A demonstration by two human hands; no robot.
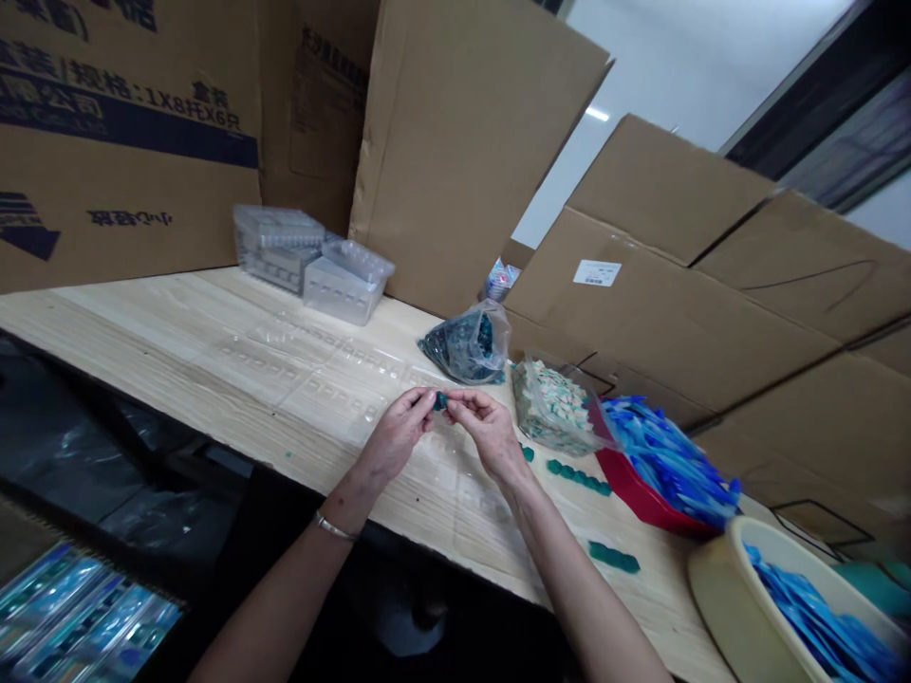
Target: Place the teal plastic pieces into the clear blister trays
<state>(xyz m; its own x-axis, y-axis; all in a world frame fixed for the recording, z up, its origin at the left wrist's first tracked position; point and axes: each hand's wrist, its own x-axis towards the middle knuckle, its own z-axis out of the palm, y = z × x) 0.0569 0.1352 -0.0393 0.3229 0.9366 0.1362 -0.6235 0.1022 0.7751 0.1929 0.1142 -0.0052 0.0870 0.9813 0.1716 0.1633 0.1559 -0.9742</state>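
Note:
My left hand (pixel 399 432) and my right hand (pixel 484 427) meet over the wooden table (pixel 177 332). Both pinch a small dark teal piece (pixel 440 401) between their fingertips. A thin bracelet sits on my left wrist. Clear plastic blister trays (pixel 320 370) lie flat on the table under and left of my hands. More teal pieces (pixel 576 474) lie in short rows to the right of my right hand, and another row (pixel 613 557) sits nearer the table's front edge.
A clear bag of dark teal pieces (pixel 466 346) and a bag of pale tiles (pixel 555 403) lie behind my hands. A red tray (pixel 633 489) and a cream basin (pixel 733 598) hold blue packets. Stacked clear trays (pixel 313 261) stand at the back. Cardboard boxes (pixel 712 294) surround the table.

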